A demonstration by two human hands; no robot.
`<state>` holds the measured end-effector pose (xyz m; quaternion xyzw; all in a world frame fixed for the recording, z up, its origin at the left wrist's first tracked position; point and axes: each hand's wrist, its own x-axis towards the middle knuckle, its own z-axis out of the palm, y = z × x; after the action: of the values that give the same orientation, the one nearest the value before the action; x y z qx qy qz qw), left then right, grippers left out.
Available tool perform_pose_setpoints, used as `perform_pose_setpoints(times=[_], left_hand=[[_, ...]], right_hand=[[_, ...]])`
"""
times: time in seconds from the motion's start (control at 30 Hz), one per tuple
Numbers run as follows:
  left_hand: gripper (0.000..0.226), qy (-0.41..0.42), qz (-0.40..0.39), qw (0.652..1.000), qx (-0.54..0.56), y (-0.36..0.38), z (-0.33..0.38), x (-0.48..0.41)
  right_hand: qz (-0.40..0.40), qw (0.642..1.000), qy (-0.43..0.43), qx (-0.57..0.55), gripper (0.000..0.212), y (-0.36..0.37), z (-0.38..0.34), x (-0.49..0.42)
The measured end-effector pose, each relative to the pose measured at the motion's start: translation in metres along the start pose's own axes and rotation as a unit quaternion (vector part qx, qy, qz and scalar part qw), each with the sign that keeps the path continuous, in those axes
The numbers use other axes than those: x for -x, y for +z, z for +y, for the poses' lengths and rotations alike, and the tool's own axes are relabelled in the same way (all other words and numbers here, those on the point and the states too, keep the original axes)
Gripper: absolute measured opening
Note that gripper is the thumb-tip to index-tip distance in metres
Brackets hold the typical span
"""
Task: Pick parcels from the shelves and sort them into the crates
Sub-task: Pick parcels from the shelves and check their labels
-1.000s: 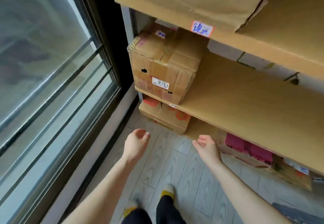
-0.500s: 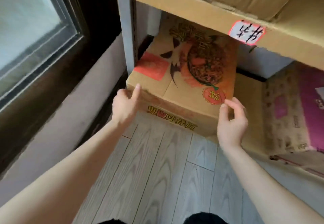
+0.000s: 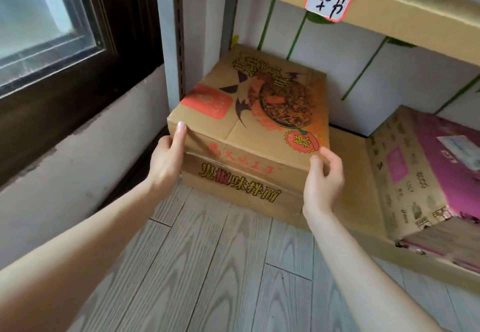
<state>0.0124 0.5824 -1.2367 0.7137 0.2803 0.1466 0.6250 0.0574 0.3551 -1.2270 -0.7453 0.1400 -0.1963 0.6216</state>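
Head cam: the noodle carton (image 3: 259, 124) sits at the left end of the bottom shelf (image 3: 348, 150), right by the shelf upright (image 3: 179, 33), with a pink-printed box (image 3: 428, 155) further right. The left hand (image 3: 166, 160) presses straight fingers against its front-left corner. The right hand (image 3: 324, 181) has curled fingers pinching the front-right corner, I think, it's a bit blurry.

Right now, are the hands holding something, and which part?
Yes, the printed cardboard box: the left hand presses straight fingers on its front left corner, the right hand pinches its front right corner.
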Motion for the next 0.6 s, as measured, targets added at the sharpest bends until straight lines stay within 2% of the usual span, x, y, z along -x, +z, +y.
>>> perform_pose_setpoints(times=[0.17, 0.23, 0.3, 0.4, 0.47, 0.53, 0.6], left_hand=[[0.039, 0.063, 0.031, 0.997, -0.040, -0.006, 0.022, 0.023], [0.025, 0.114, 0.048, 0.992, -0.006, -0.007, 0.033, 0.034], [0.021, 0.181, 0.069, 0.981, 0.001, -0.008, 0.050, 0.045], [0.029, 0.296, 0.106, 0.949, -0.029, -0.006, 0.073, 0.055], [0.028, 0.335, 0.107, 0.935, -0.036, -0.002, 0.080, 0.060], [0.027, 0.337, 0.107, 0.935, -0.033, -0.001, 0.084, 0.066], [0.036, 0.296, 0.115, 0.948, -0.007, -0.001, 0.085, 0.068]], right_hand=[[0.053, 0.993, 0.041, -0.098, 0.024, -0.014, -0.001, 0.008], [0.080, 0.980, 0.077, -0.165, 0.021, -0.020, 0.001, 0.013], [0.094, 0.967, 0.112, -0.209, 0.024, -0.026, 0.007, 0.019], [0.060, 0.955, 0.181, -0.227, 0.026, -0.035, 0.013, 0.028], [0.020, 0.940, 0.228, -0.254, 0.025, -0.038, 0.014, 0.029], [-0.019, 0.936, 0.238, -0.259, 0.026, -0.040, 0.014, 0.027], [-0.043, 0.960, 0.210, -0.181, 0.026, -0.043, 0.014, 0.024]])
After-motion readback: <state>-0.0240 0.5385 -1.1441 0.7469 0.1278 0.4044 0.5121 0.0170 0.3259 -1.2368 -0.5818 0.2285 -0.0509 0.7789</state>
